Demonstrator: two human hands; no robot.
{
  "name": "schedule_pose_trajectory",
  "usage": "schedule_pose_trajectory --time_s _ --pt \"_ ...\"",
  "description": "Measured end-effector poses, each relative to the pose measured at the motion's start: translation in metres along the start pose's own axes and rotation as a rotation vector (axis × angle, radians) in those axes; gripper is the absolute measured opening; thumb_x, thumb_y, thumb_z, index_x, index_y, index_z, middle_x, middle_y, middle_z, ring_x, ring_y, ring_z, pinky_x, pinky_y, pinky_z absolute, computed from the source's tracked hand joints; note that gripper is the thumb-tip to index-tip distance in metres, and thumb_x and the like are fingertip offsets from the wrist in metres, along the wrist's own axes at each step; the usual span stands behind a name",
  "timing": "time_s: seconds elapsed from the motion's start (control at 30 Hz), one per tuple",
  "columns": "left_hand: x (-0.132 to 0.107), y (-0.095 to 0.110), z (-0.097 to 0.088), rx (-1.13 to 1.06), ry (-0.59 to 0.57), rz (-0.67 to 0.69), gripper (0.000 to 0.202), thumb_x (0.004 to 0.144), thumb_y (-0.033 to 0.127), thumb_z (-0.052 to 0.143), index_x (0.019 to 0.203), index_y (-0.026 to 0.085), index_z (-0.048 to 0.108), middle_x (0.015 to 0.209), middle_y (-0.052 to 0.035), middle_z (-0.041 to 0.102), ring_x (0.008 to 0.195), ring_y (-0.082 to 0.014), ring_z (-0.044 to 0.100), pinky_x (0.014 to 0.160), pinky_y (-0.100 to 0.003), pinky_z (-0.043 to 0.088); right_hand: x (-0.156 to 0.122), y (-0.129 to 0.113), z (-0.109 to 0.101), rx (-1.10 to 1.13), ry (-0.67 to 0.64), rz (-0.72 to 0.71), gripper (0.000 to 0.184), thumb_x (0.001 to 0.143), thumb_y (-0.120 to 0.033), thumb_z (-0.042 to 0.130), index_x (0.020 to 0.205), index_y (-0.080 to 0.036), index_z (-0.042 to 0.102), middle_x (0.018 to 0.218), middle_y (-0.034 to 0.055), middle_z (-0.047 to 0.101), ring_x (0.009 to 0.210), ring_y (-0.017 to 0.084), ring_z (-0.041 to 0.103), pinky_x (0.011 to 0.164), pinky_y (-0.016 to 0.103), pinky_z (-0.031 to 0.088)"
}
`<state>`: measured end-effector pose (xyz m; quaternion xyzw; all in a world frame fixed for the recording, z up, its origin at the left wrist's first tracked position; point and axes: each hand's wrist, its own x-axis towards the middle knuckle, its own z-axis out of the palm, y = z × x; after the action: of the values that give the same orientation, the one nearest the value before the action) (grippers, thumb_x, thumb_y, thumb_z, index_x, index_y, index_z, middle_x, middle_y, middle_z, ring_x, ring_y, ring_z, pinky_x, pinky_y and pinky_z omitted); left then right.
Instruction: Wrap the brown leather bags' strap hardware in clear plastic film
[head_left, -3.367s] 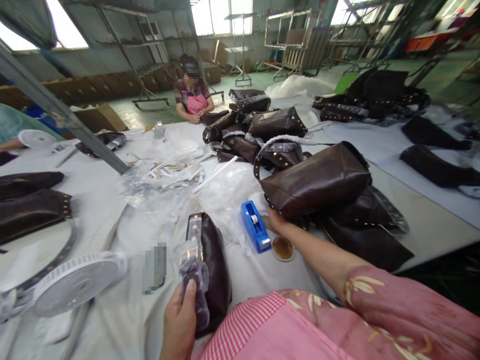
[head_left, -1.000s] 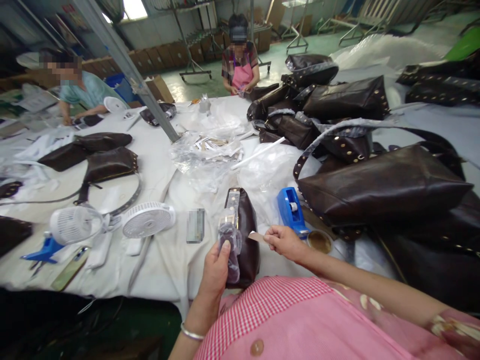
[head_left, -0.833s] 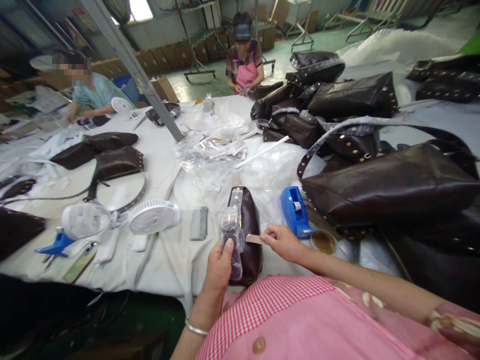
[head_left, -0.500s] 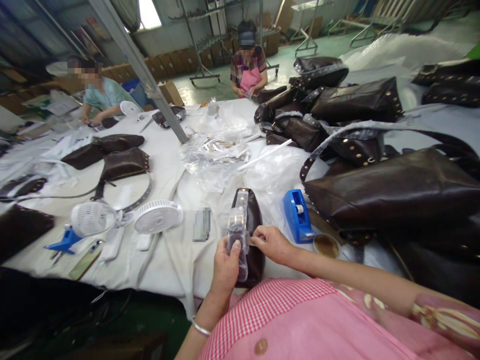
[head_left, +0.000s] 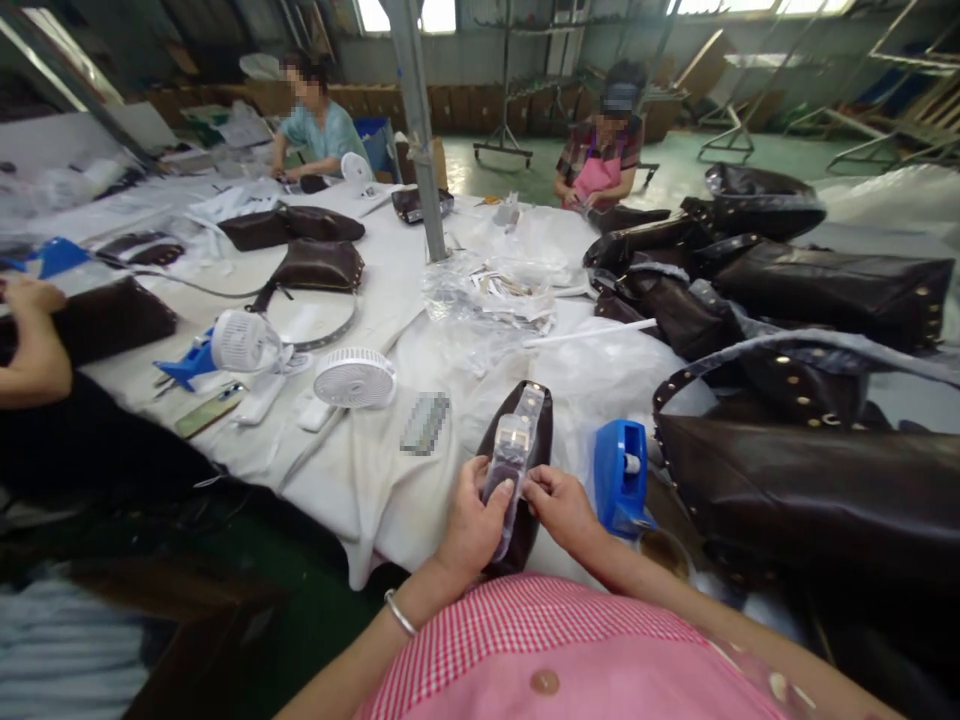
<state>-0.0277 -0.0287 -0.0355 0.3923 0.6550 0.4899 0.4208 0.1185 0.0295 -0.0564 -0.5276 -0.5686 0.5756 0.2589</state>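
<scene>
Both right hand [head_left: 564, 506] and left hand [head_left: 471, 526] now pinch wrapped strap [head_left: 511, 450].

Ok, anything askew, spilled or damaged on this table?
Nothing stands out. The left hand and right hand pinch the plastic-wrapped strap of the brown bag; the blue tape dispenser stands upright beside it. No spill or damage shows.

Glossy brown leather bag [head_left: 534, 440], clear plastic-wrapped strap [head_left: 508, 470]

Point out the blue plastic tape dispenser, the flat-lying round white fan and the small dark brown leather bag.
Blue plastic tape dispenser [head_left: 616, 480], head view, its blue side wall.
Flat-lying round white fan [head_left: 354, 377], head view, centre of its grille.
Small dark brown leather bag [head_left: 543, 435], head view, its right flank.
</scene>
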Motion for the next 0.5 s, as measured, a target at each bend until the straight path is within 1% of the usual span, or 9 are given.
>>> schedule_pose_trajectory --time_s 0.07,0.13,0.2,0.27,0.3,0.33,0.37,0.43,0.5 --pt "-0.001 0.001 -0.001 0.021 0.022 0.008 0.052 0.085 0.033 0.064 0.13 0.014 0.047 0.116 -0.0153 0.07 0.107 -0.0249 0.067 0.098 -0.042 0.048 0.002 0.001 0.004 0.134 -0.047 0.042 0.027 0.08 -0.043 0.063 0.068 -0.02 0.056 0.051 -0.0041 0.053 0.044 0.01 0.043 0.045 0.023 0.031" --pt "-0.001 0.0 -0.004 0.035 0.041 0.005 0.057 0.084 0.033 0.064 0.134 0.013 0.045 0.119 -0.0161 0.069 0.111 -0.0259 0.065 0.101 -0.043 0.046 0.002 0.001 0.003 0.276 -0.137 0.069 0.029 0.08 -0.045 0.066 0.074 -0.018 0.059 0.057 -0.0033 0.056 0.044 0.008 0.041 0.045 0.022 0.03" --pt "-0.002 -0.003 -0.006 0.043 0.047 -0.002 0.061 0.084 0.033 0.064 0.137 0.012 0.042 0.12 -0.0164 0.068 0.112 -0.0261 0.064 0.102 -0.044 0.046 0.001 0.0 -0.003 0.371 -0.285 0.095 0.028 0.08 -0.045 0.068 0.084 -0.017 0.064 0.068 -0.0008 0.061 0.048 0.008 0.046 0.047 0.022 0.033" --pt "-0.002 -0.005 -0.007 0.035 0.036 -0.005 0.062 0.085 0.033 0.062 0.139 0.012 0.04 0.122 -0.0162 0.068 0.113 -0.0253 0.064 0.103 -0.043 0.045 0.0 -0.002 -0.011 0.382 -0.447 0.145 0.03 0.08 -0.044 0.068 0.093 -0.017 0.065 0.074 0.0008 0.064 0.05 0.008 0.05 0.046 0.021 0.034" --pt "-0.003 -0.006 -0.008 0.032 0.03 -0.002 0.062 0.086 0.032 0.062 0.14 0.012 0.04 0.123 -0.0159 0.067 0.114 -0.0247 0.063 0.104 -0.042 0.045 0.0 -0.001 -0.014 0.362 -0.498 0.168 0.03 0.081 -0.044 0.068 0.094 -0.017 0.066 0.074 0.0009 0.064 0.048 0.008 0.049 0.045 0.021 0.032" --pt "-0.003 -0.007 -0.007 0.03 0.027 0.004 0.062 0.086 0.032 0.062 0.14 0.012 0.039 0.123 -0.0155 0.067 0.115 -0.0242 0.063 0.104 -0.042 0.045 0.0 -0.001 -0.015 0.338 -0.509 0.182 0.029 0.081 -0.044 0.068 0.091 -0.017 0.066 0.071 0.0003 0.063 0.046 0.007 0.047 0.043 0.02 0.029" --pt "-0.003 -0.008 -0.007 0.032 0.023 0.01 0.062 0.086 0.031 0.062 0.14 0.012 0.039 0.124 -0.015 0.067 0.116 -0.0237 0.062 0.105 -0.041 0.045 0.0 0.001 -0.014 0.321 -0.479 0.19 0.028 0.081 -0.044 0.068 0.086 -0.016 0.065 0.067 -0.0008 0.061 0.043 0.006 0.044 0.042 0.02 0.026" --pt "-0.003 -0.009 -0.006 0.05 0.022 0.016 0.062 0.086 0.031 0.061 0.141 0.012 0.038 0.121 -0.0137 0.068 0.113 -0.0231 0.063 0.103 -0.041 0.045 0.002 0.003 -0.008 0.315 -0.347 0.206 0.03 0.079 -0.043 0.07 0.072 -0.015 0.062 0.059 -0.0024 0.057 0.039 0.004 0.037 0.04 0.02 0.022" --pt "-0.004 -0.009 -0.006 0.073 0.026 0.011 0.063 0.087 0.033 0.061 0.141 0.013 0.038 0.114 -0.0124 0.071 0.107 -0.0232 0.066 0.1 -0.041 0.048 0.004 0.004 0.0 0.357 -0.221 0.232 0.033 0.075 -0.042 0.073 0.065 -0.015 0.058 0.056 -0.0027 0.055 0.038 0.004 0.035 0.04 0.02 0.019"
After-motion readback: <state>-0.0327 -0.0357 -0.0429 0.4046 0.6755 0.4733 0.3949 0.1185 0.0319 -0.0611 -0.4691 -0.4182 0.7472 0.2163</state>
